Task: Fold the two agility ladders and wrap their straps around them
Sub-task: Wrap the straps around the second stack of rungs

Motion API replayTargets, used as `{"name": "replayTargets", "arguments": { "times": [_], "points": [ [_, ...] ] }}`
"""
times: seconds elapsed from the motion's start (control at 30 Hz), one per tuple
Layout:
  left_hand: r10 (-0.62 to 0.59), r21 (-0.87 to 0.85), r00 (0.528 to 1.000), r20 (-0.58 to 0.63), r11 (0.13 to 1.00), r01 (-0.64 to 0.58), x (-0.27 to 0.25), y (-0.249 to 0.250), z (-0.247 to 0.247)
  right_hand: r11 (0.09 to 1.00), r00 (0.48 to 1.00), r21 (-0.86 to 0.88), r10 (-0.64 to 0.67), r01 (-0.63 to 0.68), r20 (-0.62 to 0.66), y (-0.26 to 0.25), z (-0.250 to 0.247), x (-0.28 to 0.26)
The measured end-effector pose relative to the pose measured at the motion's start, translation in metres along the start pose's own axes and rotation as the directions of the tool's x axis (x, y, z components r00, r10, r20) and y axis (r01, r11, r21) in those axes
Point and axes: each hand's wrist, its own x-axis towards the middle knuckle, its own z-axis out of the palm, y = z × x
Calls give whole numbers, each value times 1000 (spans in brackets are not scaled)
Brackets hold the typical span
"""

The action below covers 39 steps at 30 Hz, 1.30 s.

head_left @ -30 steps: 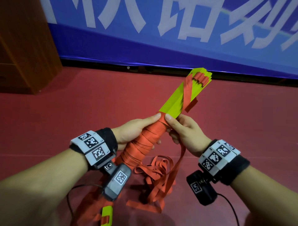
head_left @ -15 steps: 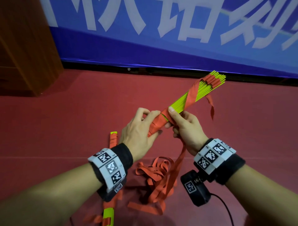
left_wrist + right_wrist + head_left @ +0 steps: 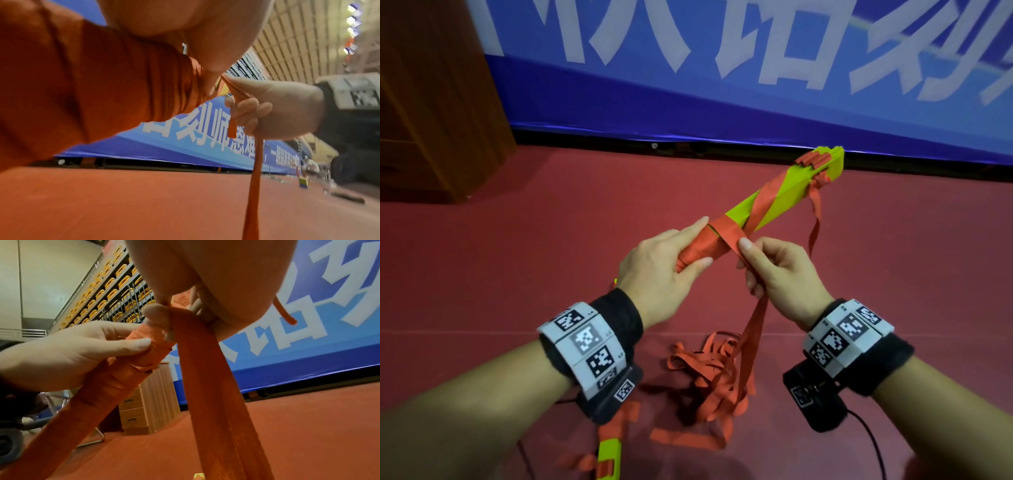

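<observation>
A folded agility ladder, a bundle of yellow-green rungs, points up and to the right in the head view. Orange strap is wound thickly round its near half. My left hand grips that wrapped end. My right hand pinches the free orange strap beside the bundle; the strap runs taut from the last turn and hangs down to a loose pile on the floor. A second ladder lies on the floor below my left wrist, mostly hidden.
The red floor spreads all round. A blue banner runs along the back wall. A wooden cabinet stands at the far left. Yellow stand seats show in the right wrist view.
The bundle has turned and a new turn of strap lies on it. My left hand went from underneath to over the wrapped end. My right hand drew the strap down to the right.
</observation>
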Motion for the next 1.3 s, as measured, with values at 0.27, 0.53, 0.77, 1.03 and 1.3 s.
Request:
{"name": "replayTargets", "arguments": {
  "times": [0.27, 0.53, 0.77, 1.03, 1.3],
  "points": [
    [-56, -209, 997, -45, 977, 45, 4, 6, -5, 986, 983, -12, -167, 167, -69, -4, -1, 6],
    [-72, -569, 990, 122, 812, 129, -2, 11, -5, 997, 998, 46, -66, 67, -15, 3, 0, 13],
    [-51, -666, 968, 245, 717, 206, 4, 8, -7, 998, 1000, 56, 23, -24, 13, 0, 1, 11],
    [-35, -612, 932, 360, 745, 264, 6, 1, -4, 994, 998, 88, 62, -65, 30, 7, 3, 8],
    [-9, -102, 974, 224, 994, 33, -2, 8, 2, 990, 981, 12, 140, -140, -136, 19, 14, 15]
  ]
}}
